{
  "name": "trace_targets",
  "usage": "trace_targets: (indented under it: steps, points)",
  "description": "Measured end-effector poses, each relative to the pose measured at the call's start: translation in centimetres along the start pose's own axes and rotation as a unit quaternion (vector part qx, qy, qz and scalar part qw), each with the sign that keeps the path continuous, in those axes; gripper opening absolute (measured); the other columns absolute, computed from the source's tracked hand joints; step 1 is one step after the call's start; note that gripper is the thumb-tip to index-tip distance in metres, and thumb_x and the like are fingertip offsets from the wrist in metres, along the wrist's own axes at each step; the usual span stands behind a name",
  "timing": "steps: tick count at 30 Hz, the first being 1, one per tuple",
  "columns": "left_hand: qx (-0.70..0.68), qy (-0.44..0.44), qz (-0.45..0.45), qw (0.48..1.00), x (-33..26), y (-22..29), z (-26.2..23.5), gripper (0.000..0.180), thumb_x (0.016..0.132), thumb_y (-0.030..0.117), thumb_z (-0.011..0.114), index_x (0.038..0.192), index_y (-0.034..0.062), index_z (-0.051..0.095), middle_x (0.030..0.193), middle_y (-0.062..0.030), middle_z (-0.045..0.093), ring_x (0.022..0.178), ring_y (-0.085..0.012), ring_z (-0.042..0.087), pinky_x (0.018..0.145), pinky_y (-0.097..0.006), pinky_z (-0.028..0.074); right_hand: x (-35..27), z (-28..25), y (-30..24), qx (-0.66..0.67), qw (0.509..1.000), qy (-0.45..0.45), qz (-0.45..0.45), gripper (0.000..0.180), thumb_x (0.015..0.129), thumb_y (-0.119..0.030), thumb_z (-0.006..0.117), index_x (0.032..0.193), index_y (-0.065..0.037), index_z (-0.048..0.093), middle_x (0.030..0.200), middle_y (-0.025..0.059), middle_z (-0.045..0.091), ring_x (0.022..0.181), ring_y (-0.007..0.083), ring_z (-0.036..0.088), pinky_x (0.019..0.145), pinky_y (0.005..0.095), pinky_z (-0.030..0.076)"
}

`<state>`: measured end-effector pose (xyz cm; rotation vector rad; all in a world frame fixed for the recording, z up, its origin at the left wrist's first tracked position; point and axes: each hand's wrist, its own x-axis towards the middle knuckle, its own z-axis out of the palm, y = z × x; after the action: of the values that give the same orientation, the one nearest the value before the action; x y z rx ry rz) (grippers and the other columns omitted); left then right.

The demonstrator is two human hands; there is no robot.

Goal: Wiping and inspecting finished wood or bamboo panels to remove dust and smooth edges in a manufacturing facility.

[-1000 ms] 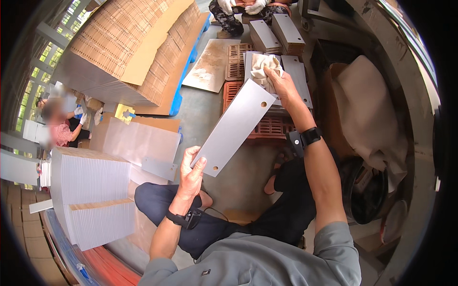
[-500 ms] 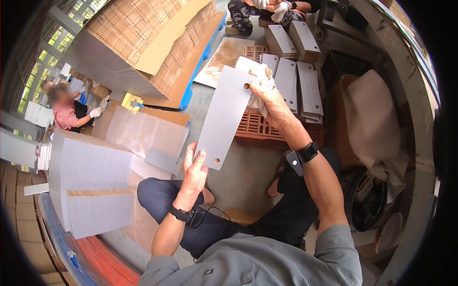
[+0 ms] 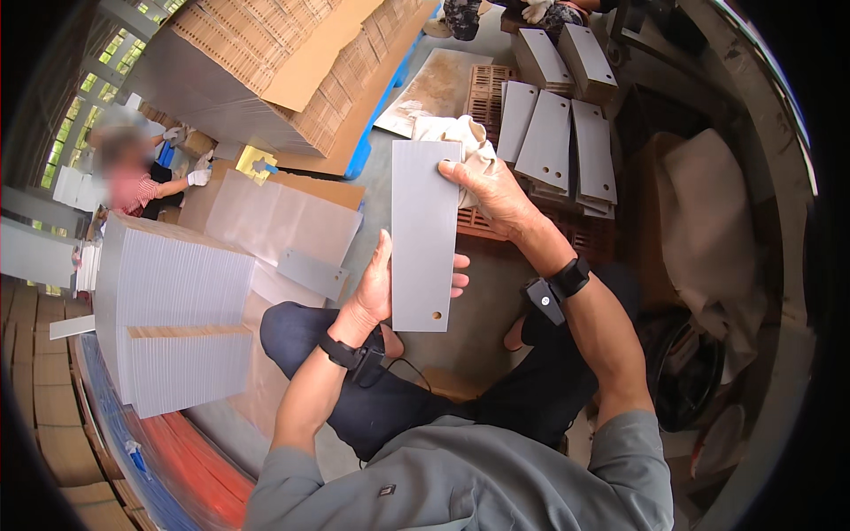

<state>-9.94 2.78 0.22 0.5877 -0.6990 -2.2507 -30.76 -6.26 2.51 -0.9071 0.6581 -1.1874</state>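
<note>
Upright in front of me is a long grey panel [image 3: 423, 234] with a round hole near each end. My right hand [image 3: 496, 196] grips its upper right corner, the thumb on the face by the upper hole. A crumpled off-white cloth [image 3: 476, 146] is bunched in that hand, partly behind the panel. Lower down, my left hand [image 3: 376, 281] holds the panel from behind. Its thumb points up beside the left edge, apart from the face, and its fingertips show past the right edge; the rest of the fingers are hidden.
Similar panels [image 3: 543, 142] lie stacked on orange plastic crates [image 3: 487, 93] ahead to the right. At left stands a tall stack of grey boards [image 3: 181, 292]. A large pile of boards [image 3: 266, 53] sits on a blue pallet [image 3: 361, 157]. Co-workers are at the far left and top.
The panel has turned from slanted to nearly upright. My left hand has gone from pinching its lower left edge to reaching behind it, thumb lifted off the face.
</note>
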Motion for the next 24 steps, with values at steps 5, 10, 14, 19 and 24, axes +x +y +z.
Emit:
trace_targets:
  steps: [5,10,14,19,24]
  points:
    - [-0.047,-0.009,0.035,0.998,0.8,-0.5,-0.9,0.092,0.099,0.075,0.020,0.144,-0.0010,0.046,0.124,-0.0271,0.062,0.104,-0.0370,0.068,0.092,-0.051,0.057,0.6,-1.9,-3.4,-0.300,0.938,0.112,-0.130,0.044,0.097,-0.038,0.067,0.121,-0.001,0.062,0.099,0.0073,0.066,0.085,0.0139,0.064,0.073,0.0303,0.055]
    - [-0.021,0.045,0.026,0.998,1.4,-0.5,-0.7,0.091,0.098,0.076,0.021,0.143,0.0007,0.046,0.119,-0.0274,0.063,0.098,-0.0363,0.069,0.086,-0.050,0.059,1.1,-1.4,-2.9,-0.479,0.810,0.064,-0.332,0.046,0.094,-0.033,0.070,0.129,-0.005,0.059,0.129,0.0133,0.059,0.116,0.0286,0.059,0.102,0.0448,0.048]
    - [-0.054,0.037,0.029,0.997,1.5,-0.8,-0.9,0.089,0.100,0.074,0.021,0.143,0.0009,0.046,0.120,-0.0271,0.064,0.097,-0.0364,0.069,0.085,-0.050,0.059,1.7,-0.7,-0.3,-0.637,0.663,-0.008,-0.395,0.051,0.090,-0.025,0.073,0.137,-0.013,0.057,0.140,0.0091,0.057,0.138,0.0365,0.045,0.120,0.0568,0.029]
    - [-0.172,0.159,0.179,0.956,2.1,-0.1,-2.6,0.080,0.102,0.068,0.029,0.148,0.0044,0.043,0.134,-0.0215,0.059,0.117,-0.0360,0.064,0.097,-0.049,0.056,-1.1,1.3,4.0,-0.596,0.700,-0.207,-0.336,0.066,0.084,-0.023,0.075,0.145,-0.011,0.052,0.148,0.0101,0.054,0.142,0.0335,0.044,0.123,0.0543,0.027]
    - [-0.030,-0.027,0.157,0.987,1.4,2.1,-5.8,0.080,0.102,0.069,0.027,0.147,0.0037,0.043,0.130,-0.0205,0.059,0.109,-0.0336,0.065,0.091,-0.050,0.057,-8.1,2.6,7.3,-0.474,0.681,-0.442,-0.341,0.051,0.078,-0.030,0.078,0.123,-0.009,0.066,0.115,0.0095,0.069,0.112,0.0289,0.065,0.115,0.0483,0.039]
